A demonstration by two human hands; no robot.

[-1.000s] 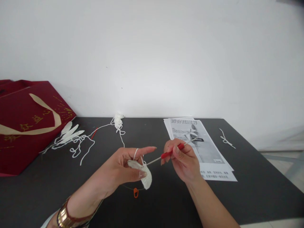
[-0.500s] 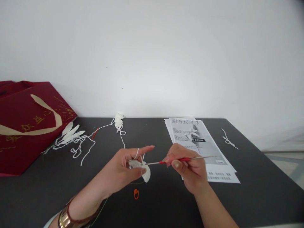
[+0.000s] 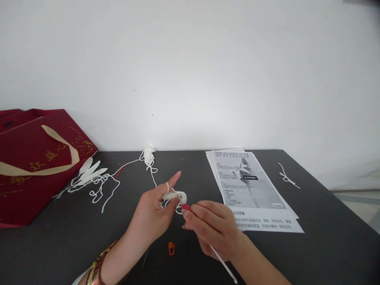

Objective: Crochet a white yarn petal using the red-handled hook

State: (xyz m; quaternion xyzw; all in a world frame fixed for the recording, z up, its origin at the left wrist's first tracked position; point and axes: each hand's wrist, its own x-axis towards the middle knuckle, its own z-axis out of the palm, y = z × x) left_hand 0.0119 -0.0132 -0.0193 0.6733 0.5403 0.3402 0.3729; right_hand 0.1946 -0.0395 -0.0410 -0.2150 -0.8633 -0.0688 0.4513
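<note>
My left hand [image 3: 158, 211] pinches a small white crochet piece [image 3: 181, 196] between thumb and fingers, its index finger raised with white yarn looped round it. My right hand [image 3: 215, 227] is closed round a crochet hook [image 3: 224, 264] with a red grip. The hook's near end points down and right below the hand, while its other end reaches the crochet piece, where the exact stitch is too small to make out. From the left hand the yarn runs back to a white yarn bundle [image 3: 149, 156] by the wall. An orange stitch marker [image 3: 171, 248] lies just below the hands.
A dark red gift bag [image 3: 35, 190] stands at the left. Beside it lie white crocheted petals [image 3: 92, 173], loose yarn ends and a thin red stick [image 3: 120, 171]. Printed sheets [image 3: 258, 194] rest at the right, with a short tied piece of yarn [image 3: 287, 178] beyond them.
My right hand has moved left and down, close to the left hand, and the hook has swung from nearly level to steeply slanted. The crochet piece has turned in my left hand.
</note>
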